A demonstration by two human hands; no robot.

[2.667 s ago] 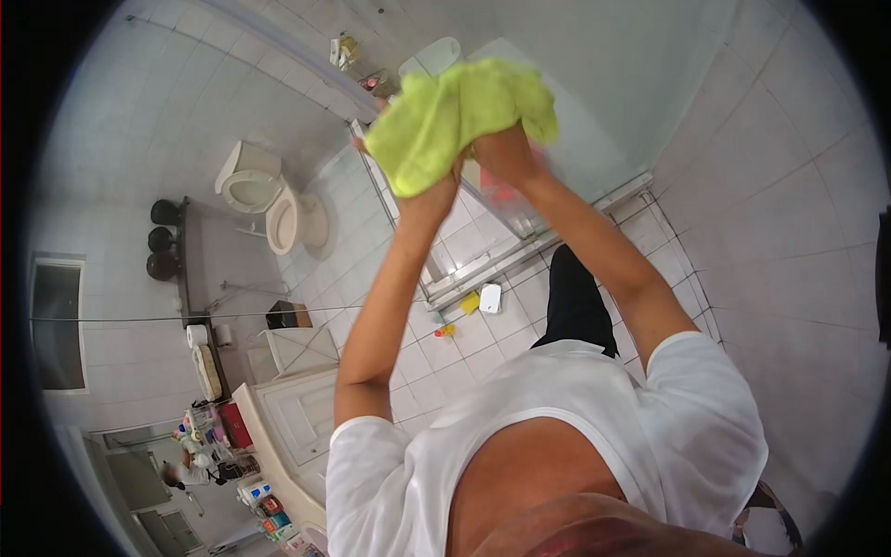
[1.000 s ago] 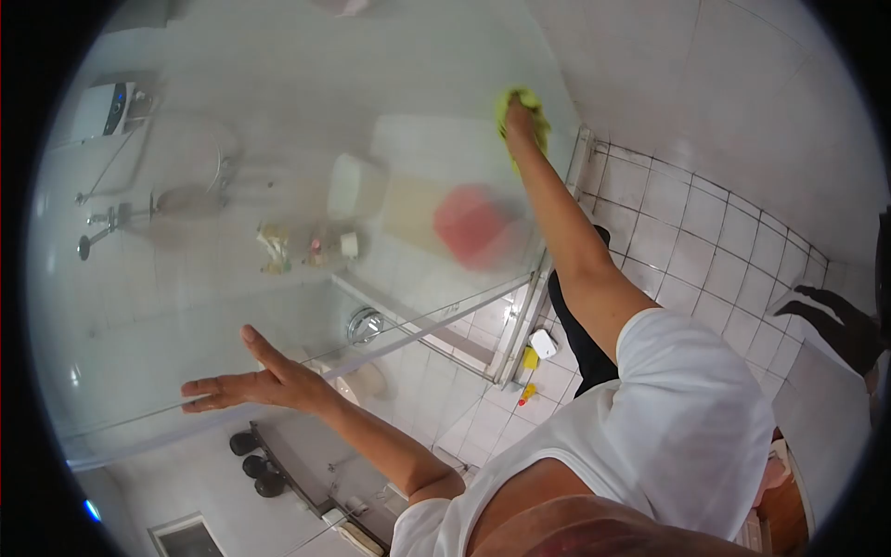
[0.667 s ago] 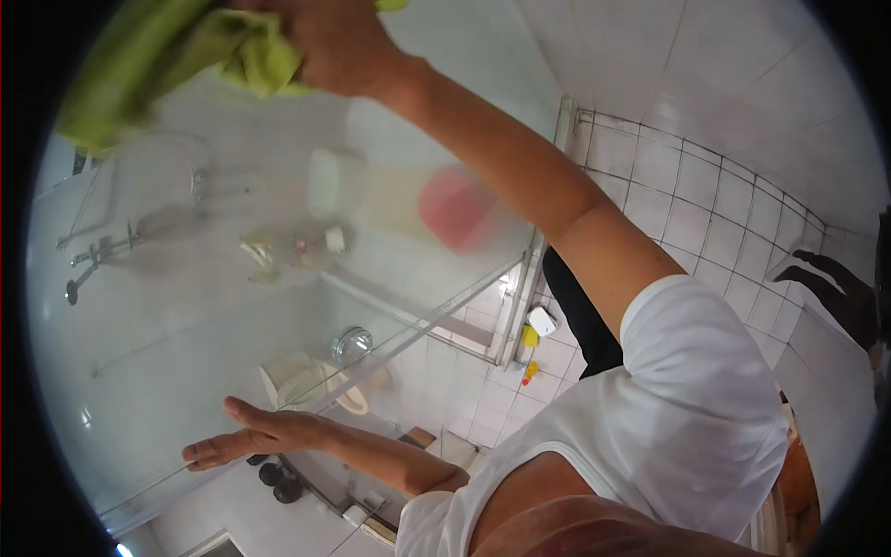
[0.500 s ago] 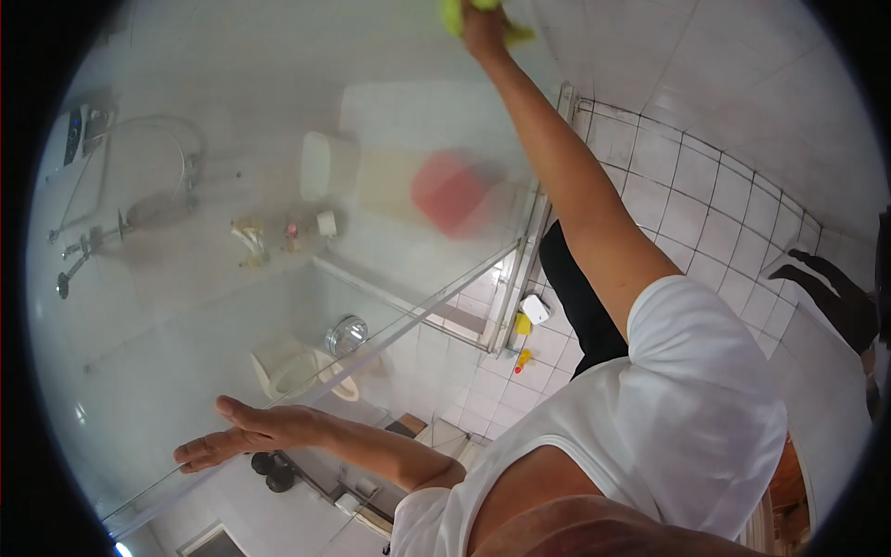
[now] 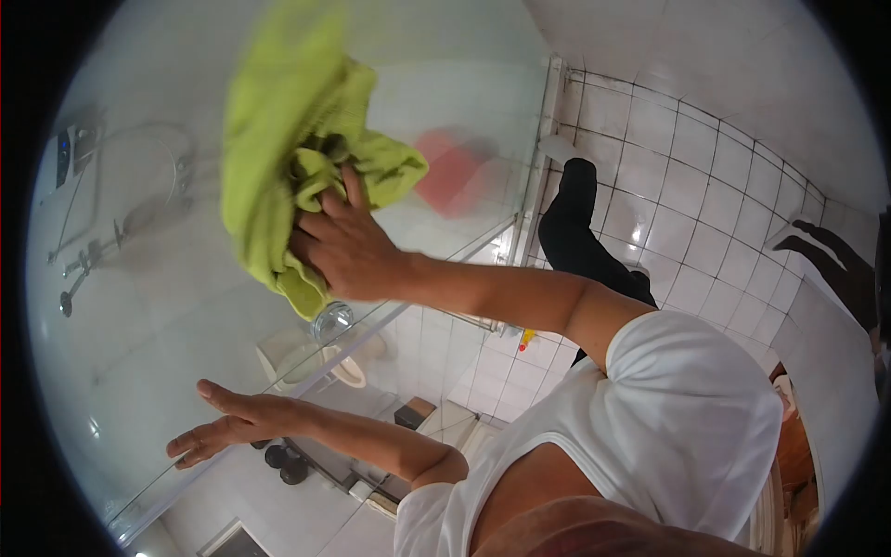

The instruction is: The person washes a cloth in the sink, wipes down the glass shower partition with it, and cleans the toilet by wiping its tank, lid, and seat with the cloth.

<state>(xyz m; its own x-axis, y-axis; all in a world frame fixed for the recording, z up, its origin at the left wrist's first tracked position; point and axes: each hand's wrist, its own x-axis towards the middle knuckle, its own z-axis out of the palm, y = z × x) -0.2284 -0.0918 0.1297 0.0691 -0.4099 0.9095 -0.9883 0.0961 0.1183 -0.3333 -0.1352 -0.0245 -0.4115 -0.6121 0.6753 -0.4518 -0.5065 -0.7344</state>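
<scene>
A lime-green, soft fabric cloth (image 5: 278, 121) hangs in front of the tall, hazy glass panel (image 5: 186, 334), bunched at its middle in the fingers of the right hand (image 5: 357, 246); whether it presses on the pane, I cannot tell. The left hand (image 5: 237, 422) has its fingers and thumb spread wide, holding nothing, at the glass edge; contact there is too hard to judge. The loose, blurred upper part of the cloth could flop or pull out of the grasp, since only the gathered middle is gripped. If the left hand is bearing weight, it could slide on the smooth pane and upset the person's balance. Farther out, the leg in black trousers (image 5: 571, 209) ends beside the pale metal floor rail (image 5: 552, 93), whose raised line could catch a foot in a careless step. The small yellow-and-red object (image 5: 526, 340) on the white square-tiled floor (image 5: 724, 167) could likewise be trodden on if the person steps back. The glass limits movement on the left, its edge slanting from the left hand up past the right wrist; the tiles to the right of the leg offer more room, until the wall bounds them.
</scene>
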